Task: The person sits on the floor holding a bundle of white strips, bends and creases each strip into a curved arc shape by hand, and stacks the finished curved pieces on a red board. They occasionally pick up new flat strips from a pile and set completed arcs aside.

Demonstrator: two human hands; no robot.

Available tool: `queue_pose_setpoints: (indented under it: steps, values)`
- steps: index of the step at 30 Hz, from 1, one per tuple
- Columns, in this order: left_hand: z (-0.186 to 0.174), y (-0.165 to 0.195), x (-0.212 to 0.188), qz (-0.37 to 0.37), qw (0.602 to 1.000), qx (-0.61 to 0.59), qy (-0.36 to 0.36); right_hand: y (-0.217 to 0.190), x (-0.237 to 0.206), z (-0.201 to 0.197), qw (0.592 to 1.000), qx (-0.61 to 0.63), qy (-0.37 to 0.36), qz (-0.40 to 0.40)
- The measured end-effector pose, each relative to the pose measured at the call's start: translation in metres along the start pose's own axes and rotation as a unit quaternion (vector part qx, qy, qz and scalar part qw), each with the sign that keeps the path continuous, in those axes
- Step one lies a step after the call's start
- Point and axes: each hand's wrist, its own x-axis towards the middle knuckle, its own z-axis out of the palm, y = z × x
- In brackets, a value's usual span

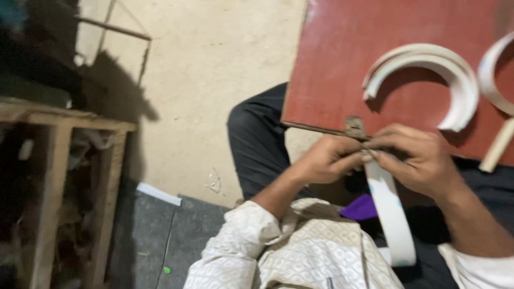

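Patterned cream shirt (300, 257) fills the bottom edge, sleeves rolled at both forearms. Left hand (326, 159) comes in from lower left, wrist bent, knuckles up, fingers (350, 160) curled tight and pinched onto the top end of a white strip (391, 214). Right hand (420, 158) comes in from lower right, forearm angled up, fingers (383, 158) curled down and pinching the same end of the strip. Both sets of fingertips meet and touch at that end, closed on it, no gap showing. Strip hangs down from the fingers toward the lap, curving slightly, free end low and right of the shirt. Purple scrap (361, 207) sits just below the left fingers, beside the strip.

Directly above the fingers: edge of a red-brown board (342, 53), serving as the bench, resting over dark trousers (257, 139). Small metal fitting (354, 127) on the board edge, touching or just above the left knuckles; cannot tell which. Up and right of the fingers, 1 curved white arc piece (444, 69) lies on the board, with a 2nd curved white piece (490, 75) at the frame's right edge and a pale stick (498, 145) below it.

Far left of the fingers: wooden frame (59, 160), blurred, on a pale floor (214, 69).
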Motion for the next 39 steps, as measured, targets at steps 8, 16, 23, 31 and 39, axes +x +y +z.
queue_pose_setpoints:
  steps: [8,16,23,31,39]
  values:
    - [-0.004,0.000,-0.017,0.103,0.992,0.018,0.070,0.002,-0.002,0.021,0.993,-0.086,-0.001,0.076]
    - [0.019,-0.001,-0.016,0.090,0.958,0.168,0.215,0.015,-0.005,0.038,0.993,-0.067,0.057,0.081]
    - [0.025,0.012,-0.015,0.111,0.913,0.284,0.272,0.062,-0.021,0.042,0.986,-0.150,0.067,0.040]
    - [-0.036,0.052,-0.040,0.153,0.907,0.252,0.301,0.160,-0.029,0.039,0.986,-0.046,0.077,0.139]
    - [-0.008,0.030,-0.048,0.107,0.958,0.222,0.148,0.064,-0.027,0.026,0.999,0.027,0.013,-0.012]
